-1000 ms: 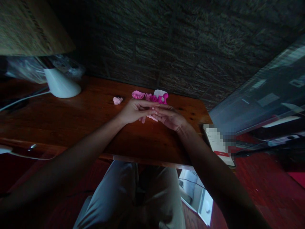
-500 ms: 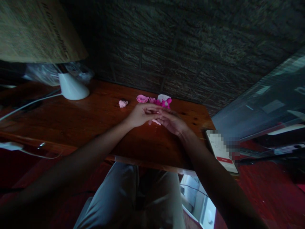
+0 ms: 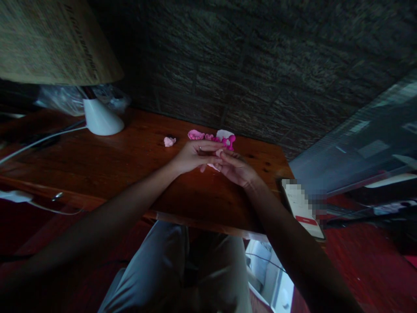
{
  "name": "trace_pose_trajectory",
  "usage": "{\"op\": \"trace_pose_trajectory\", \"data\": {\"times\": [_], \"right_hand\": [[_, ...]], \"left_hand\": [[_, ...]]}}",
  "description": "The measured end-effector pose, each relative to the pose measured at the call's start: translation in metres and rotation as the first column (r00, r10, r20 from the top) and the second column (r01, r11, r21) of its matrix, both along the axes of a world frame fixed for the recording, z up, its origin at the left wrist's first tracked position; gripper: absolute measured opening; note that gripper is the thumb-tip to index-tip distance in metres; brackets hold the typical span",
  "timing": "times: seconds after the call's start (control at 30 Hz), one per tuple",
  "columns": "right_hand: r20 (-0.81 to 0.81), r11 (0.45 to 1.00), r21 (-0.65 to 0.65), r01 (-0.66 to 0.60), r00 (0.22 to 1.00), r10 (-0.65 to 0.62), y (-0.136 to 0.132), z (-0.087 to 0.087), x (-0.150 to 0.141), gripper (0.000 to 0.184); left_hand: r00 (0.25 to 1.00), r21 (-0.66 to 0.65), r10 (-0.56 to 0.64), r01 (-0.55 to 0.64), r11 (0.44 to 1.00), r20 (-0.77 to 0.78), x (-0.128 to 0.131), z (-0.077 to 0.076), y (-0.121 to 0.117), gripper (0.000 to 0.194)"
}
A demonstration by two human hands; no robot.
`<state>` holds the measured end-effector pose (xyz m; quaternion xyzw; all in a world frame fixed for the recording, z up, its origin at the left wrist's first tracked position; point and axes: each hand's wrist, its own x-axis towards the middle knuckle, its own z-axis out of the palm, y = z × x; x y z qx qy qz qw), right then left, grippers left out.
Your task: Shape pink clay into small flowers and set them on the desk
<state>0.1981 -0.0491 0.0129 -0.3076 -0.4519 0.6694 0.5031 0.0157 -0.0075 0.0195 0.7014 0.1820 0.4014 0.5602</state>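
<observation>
Above the wooden table (image 3: 198, 191) my two hands meet. My right hand (image 3: 239, 169) pinches a small pale pink lump of modelling clay (image 3: 219, 153) at its fingertips. My left hand (image 3: 192, 156) faces it with fingers stretched out and thumb apart, touching the right fingers. Under the hands shows another pale pink clay piece (image 3: 213, 166), partly covered. Just behind lie a ruffled pink clay piece (image 3: 196, 134), a bright magenta clay piece (image 3: 231, 141) and a whitish flat piece (image 3: 224, 134). A loose pale pink clay lump (image 3: 170, 141) rests to the left.
A lamp with a white base (image 3: 102, 117) and woven shade (image 3: 58, 43) stands at the left, its cable (image 3: 45, 139) crossing the table. Clear plastic wrapping (image 3: 58, 100) lies behind it. A phone (image 3: 301, 206) sits at the right edge. A dark brick wall (image 3: 211, 65) rises behind.
My right thumb and fingers have shifted, and the small pale clay lump now shows between my hands. My left fingers are straighter. The view has shifted slightly.
</observation>
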Motion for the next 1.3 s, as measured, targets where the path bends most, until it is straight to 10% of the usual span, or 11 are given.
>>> {"op": "trace_pose_trajectory", "data": {"times": [0.87, 1.3], "right_hand": [[0.127, 1.0, -0.008, 0.014, 0.992, -0.013, -0.002, 0.003, -0.007, 0.026], [0.052, 0.994, -0.103, -0.043, 0.997, 0.049, -0.006, 0.014, 0.004, 0.035]], "left_hand": [[0.99, 0.182, 0.128, -0.115, 0.976, -0.06, -0.002, -0.003, 0.002, 0.031], [0.991, 0.023, 0.123, -0.124, 0.992, 0.051, -0.001, -0.004, 0.005, 0.035]]}}
